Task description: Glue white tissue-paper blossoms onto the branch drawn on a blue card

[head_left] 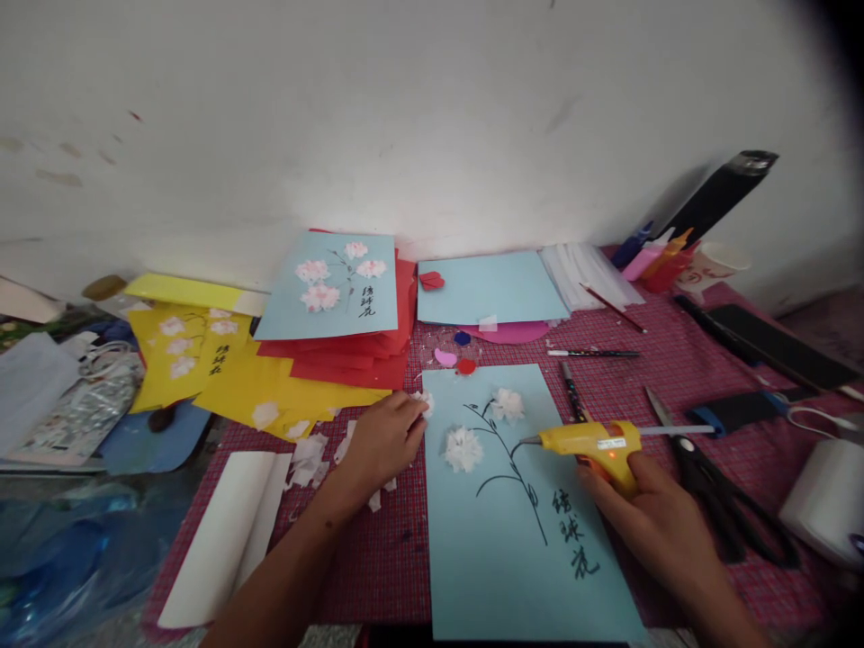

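My right hand grips a yellow hot glue gun with a glue stick out of its back. The nozzle points left, over or on a drawn branch of the light blue paper. Two white crumpled-paper flowers sit on that sheet, beside black brush characters. At the sheet's left edge, my left hand has its fingers closed on a white paper flower, partly hidden by the fingertips. Loose white paper pieces lie left of this hand.
Scissors lie right of my right hand, with a white roll beyond. Behind the sheet are a paint palette and pens. A finished flower picture tops a red paper stack. Yellow sheets lie at left.
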A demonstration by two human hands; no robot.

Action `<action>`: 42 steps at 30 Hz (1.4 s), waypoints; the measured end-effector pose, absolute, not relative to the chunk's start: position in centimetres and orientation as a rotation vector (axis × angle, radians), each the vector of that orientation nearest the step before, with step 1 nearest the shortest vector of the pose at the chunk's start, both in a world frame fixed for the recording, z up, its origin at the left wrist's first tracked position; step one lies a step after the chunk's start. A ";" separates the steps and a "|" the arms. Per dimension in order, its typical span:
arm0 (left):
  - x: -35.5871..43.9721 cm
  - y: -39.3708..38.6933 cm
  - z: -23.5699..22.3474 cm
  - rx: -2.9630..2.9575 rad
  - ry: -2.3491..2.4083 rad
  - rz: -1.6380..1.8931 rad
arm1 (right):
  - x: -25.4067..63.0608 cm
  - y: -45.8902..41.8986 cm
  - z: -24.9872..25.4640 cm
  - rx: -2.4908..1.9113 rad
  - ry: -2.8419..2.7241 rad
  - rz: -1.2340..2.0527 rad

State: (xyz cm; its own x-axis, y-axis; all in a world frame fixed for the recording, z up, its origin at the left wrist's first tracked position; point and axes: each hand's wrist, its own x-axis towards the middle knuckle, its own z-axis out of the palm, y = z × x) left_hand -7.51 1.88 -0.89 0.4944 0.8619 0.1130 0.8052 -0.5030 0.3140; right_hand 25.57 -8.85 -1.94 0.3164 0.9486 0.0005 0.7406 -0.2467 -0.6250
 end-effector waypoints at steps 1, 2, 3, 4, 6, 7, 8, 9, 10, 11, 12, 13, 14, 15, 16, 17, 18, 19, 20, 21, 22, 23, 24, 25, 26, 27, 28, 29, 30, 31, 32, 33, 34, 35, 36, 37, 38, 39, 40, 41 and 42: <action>-7.4 1.9 -1.0 2.533 1.428 0.369 | 25.5 -8.9 -1.9 -2.068 -1.493 0.519; -7.3 2.0 -1.1 2.545 1.425 0.363 | 25.5 -8.9 -1.9 -2.076 -1.499 0.512; -7.3 2.0 -1.1 2.552 1.422 0.361 | 25.4 -8.9 -1.8 -2.081 -1.505 0.505; -7.3 2.1 -1.1 2.556 1.419 0.365 | 25.4 -8.9 -1.8 -2.083 -1.508 0.501; -7.3 2.1 -1.1 2.552 1.415 0.385 | 25.4 -8.9 -1.8 -2.076 -1.511 0.512; -7.3 2.1 -1.1 2.543 1.411 0.399 | 25.4 -8.9 -1.9 -2.072 -1.508 0.518; -7.3 2.0 -1.0 2.529 1.406 0.418 | 25.4 -8.8 -1.9 -2.068 -1.506 0.524; -7.4 2.0 -0.9 2.510 1.397 0.440 | 25.4 -8.9 -1.9 -2.064 -1.503 0.529; -7.4 1.9 -0.8 2.486 1.379 0.468 | 25.5 -8.9 -2.0 -2.062 -1.500 0.531; -7.4 1.8 -0.7 2.458 1.358 0.501 | 25.5 -8.9 -2.0 -2.061 -1.497 0.534; -7.4 1.7 -0.6 2.426 1.337 0.537 | 25.6 -8.9 -2.0 -2.064 -1.492 0.540; -7.3 1.6 -0.5 2.392 1.317 0.576 | 25.7 -9.0 -2.0 -2.069 -1.489 0.551; -7.2 1.5 -0.3 2.358 1.294 0.616 | 25.8 -9.0 -2.0 -2.079 -1.488 0.560; -7.2 1.4 -0.1 2.326 1.264 0.649 | 26.0 -9.1 -2.0 -2.092 -1.489 0.566; -7.1 1.3 0.1 2.294 1.227 0.675 | 26.0 -9.1 -1.9 -2.106 -1.495 0.569; -7.1 1.1 0.3 2.266 1.179 0.688 | 26.1 -9.0 -1.7 -2.117 -1.502 0.560; -7.1 1.0 0.5 2.240 1.125 0.692 | 26.0 -8.9 -1.5 -2.123 -1.516 0.536; -7.1 0.9 0.7 2.219 1.071 0.686 | 25.9 -8.7 -1.2 -2.126 -1.538 0.499; -7.2 0.8 0.9 2.205 1.018 0.665 | 25.7 -8.3 -0.9 -2.124 -1.569 0.457; -7.3 0.8 1.0 2.199 0.971 0.633 | 25.4 -7.9 -0.5 -2.117 -1.612 0.413; -7.4 0.7 1.2 2.198 0.929 0.590 | 25.1 -7.4 -0.1 -2.107 -1.662 0.370; -7.5 0.6 1.4 2.202 0.892 0.537 | 24.7 -6.8 0.2 -2.094 -1.719 0.334; -7.6 0.6 1.6 2.207 0.860 0.477 | 24.3 -6.2 0.5 -2.081 -1.776 0.304; -7.6 0.5 1.7 2.212 0.834 0.421 | 23.9 -5.7 0.7 -2.071 -1.825 0.274; -7.6 0.5 1.8 2.218 0.814 0.376 | 23.6 -5.1 0.8 -2.061 -1.870 0.246; -7.6 0.4 1.9 2.224 0.803 0.340 | 23.3 -4.6 0.9 -2.053 -1.911 0.222; -7.5 0.4 2.0 2.231 0.795 0.312 | 23.1 -4.1 0.9 -2.047 -1.946 0.202; -7.5 0.4 2.0 2.240 0.790 0.292 | 23.0 -3.8 0.8 -2.040 -1.976 0.187; -7.4 0.3 2.1 2.248 0.786 0.276 | 22.9 -3.5 0.7 -2.032 -1.999 0.173; -7.3 0.3 2.1 2.254 0.783 0.262 | 22.9 -3.2 0.5 -2.024 -2.016 0.162; -7.2 0.3 2.1 2.257 0.776 0.249 | 22.8 -3.1 0.4 -2.013 -2.032 0.158; -7.1 0.3 2.0 2.258 0.765 0.238 | 22.8 -2.9 0.3 -1.999 -2.045 0.160; -7.0 0.3 2.0 2.257 0.754 0.231 | 22.8 -2.9 0.2 -1.984 -2.057 0.163; -6.9 0.3 2.0 2.253 0.745 0.227 | 22.9 -2.8 0.2 -1.970 -2.072 0.168; -6.9 0.3 2.0 2.249 0.738 0.227 | 22.9 -2.8 0.1 -1.959 -2.088 0.168; -6.8 0.3 2.0 2.245 0.738 0.231 | 22.9 -2.7 0.1 -1.947 -2.108 0.162; -6.9 0.3 2.0 2.241 0.746 0.233 | 23.0 -2.7 0.2 -1.936 -2.127 0.144; -6.9 0.3 2.1 2.239 0.760 0.236 | 23.1 -2.7 0.3 -1.924 -2.147 0.121; -6.9 0.3 2.2 2.238 0.781 0.242 | 23.1 -2.6 0.4 -1.909 -2.168 0.099; -7.0 0.3 2.3 2.237 0.804 0.249 | 23.2 -2.5 0.6 -1.889 -2.185 0.075; -7.1 0.4 2.4 2.237 0.828 0.256 | 23.2 -2.4 0.8 -1.860 -2.201 0.052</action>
State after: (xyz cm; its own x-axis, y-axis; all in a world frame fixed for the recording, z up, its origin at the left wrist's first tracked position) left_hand -7.11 0.35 2.43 0.7734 0.6310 -0.0610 0.4869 -0.5297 0.6945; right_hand 23.24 -2.43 0.78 -0.1474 0.9738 0.1731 0.9646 0.1802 -0.1926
